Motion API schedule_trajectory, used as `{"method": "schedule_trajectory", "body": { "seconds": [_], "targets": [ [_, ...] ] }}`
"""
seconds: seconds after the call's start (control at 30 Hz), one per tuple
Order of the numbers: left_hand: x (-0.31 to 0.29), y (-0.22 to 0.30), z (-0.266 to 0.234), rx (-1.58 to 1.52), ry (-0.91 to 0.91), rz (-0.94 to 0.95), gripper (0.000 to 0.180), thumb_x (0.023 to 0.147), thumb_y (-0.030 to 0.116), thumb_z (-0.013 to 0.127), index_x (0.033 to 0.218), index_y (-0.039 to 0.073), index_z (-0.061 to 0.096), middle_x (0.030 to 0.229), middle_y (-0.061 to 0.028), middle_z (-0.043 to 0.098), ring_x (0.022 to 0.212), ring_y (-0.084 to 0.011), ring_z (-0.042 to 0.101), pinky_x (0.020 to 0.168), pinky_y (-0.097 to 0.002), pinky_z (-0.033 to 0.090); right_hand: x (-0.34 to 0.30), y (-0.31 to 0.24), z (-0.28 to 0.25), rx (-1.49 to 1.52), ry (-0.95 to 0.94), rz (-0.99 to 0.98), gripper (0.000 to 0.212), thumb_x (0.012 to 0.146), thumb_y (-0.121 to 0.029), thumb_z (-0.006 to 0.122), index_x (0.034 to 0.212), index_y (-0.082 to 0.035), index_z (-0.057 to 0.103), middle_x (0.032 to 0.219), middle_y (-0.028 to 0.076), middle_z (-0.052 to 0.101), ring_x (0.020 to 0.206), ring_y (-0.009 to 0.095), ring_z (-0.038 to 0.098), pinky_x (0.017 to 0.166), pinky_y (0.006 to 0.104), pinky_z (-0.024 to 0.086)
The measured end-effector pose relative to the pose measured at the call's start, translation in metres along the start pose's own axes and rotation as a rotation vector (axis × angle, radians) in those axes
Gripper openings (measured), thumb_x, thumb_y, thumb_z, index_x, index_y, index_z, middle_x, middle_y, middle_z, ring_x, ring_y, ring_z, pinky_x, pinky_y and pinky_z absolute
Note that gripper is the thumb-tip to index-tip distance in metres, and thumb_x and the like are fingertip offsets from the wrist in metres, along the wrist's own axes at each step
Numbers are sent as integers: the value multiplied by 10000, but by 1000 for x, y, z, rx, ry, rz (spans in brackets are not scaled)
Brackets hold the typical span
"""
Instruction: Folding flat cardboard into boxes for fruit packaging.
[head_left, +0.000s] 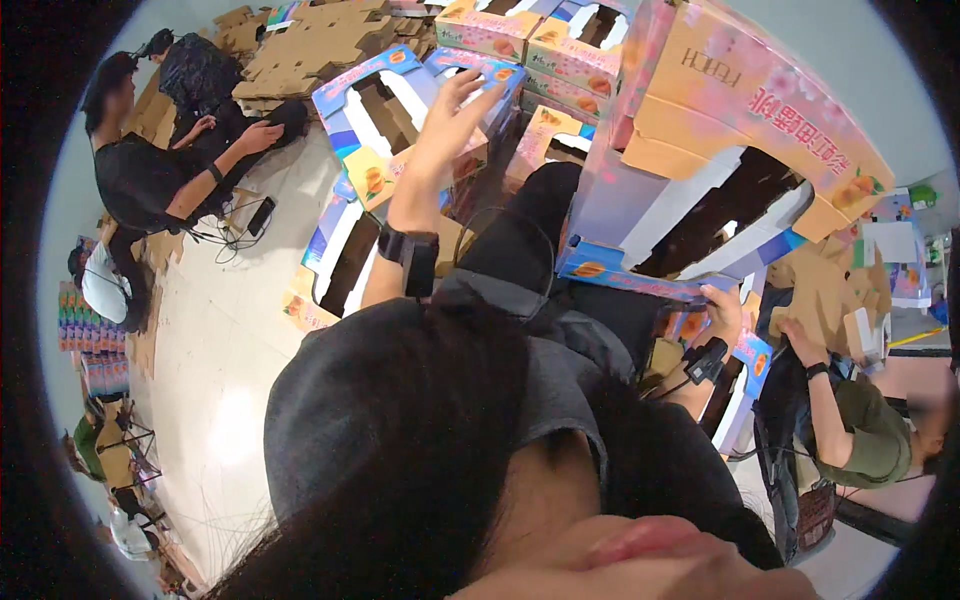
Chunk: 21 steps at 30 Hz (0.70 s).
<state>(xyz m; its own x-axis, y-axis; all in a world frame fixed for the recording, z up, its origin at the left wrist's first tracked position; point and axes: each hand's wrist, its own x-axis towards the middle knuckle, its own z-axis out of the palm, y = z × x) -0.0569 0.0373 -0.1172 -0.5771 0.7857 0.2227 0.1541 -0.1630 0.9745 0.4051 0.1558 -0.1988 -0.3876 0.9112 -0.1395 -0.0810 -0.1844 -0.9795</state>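
Holding big pink-and-blue box (pixel 680 200) tilted at front right, with right hand (pixel 724 312) clamped on its near edge. Holding left hand (pixel 452 125) raised over smaller blue-edged boxes (pixel 348 83), with fingers apart; can't tell from this angle whether touching the one behind it. Also in view: stacked pink boxes (pixel 485 42) farther ahead, flat cardboard (pixel 310 50) piled at far left, dark-clothed co-worker (pixel 145 190) near the pile, green-shirted co-worker (pixel 865 435) at right.
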Motion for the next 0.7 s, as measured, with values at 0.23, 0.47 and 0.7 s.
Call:
{"method": "schedule_trajectory", "body": {
  "seconds": [0.23, 0.47, 0.7],
  "targets": [
    [-3, -100, -70, 1497, -84, -373, 1150, 543, 734, 641, 1393, 47, 284, 1386, -241, 343, 1320, -384, 270, 1077, -527, 149, -1, 23, -8, 194, 110, 5, 570, 619, -69, 663, 1163, -34, 496, 1000, 92, 595, 882, 244, 591, 810, 367, 484],
    [-13, -114, -61, 1485, -139, -387, 1306, 483, 794, 622, 1377, -70, 224, 1358, -274, 365, 1291, -417, 310, 1033, -641, 76, 7, 82, -58, 427, 191, 45, 597, 598, -71, 698, 1154, -21, 490, 1004, 108, 582, 921, 292, 566, 812, 429, 473],
    [2, -100, -67, 1340, -71, -327, 1267, 490, 816, 584, 1342, -78, 299, 1172, -246, 555, 1130, -354, 523, 1030, -635, 87, 29, 97, -65, 489, 110, -32, 603, 636, -148, 739, 1170, -18, 491, 1095, 128, 569, 989, 318, 553, 889, 455, 439]
  ]
}}
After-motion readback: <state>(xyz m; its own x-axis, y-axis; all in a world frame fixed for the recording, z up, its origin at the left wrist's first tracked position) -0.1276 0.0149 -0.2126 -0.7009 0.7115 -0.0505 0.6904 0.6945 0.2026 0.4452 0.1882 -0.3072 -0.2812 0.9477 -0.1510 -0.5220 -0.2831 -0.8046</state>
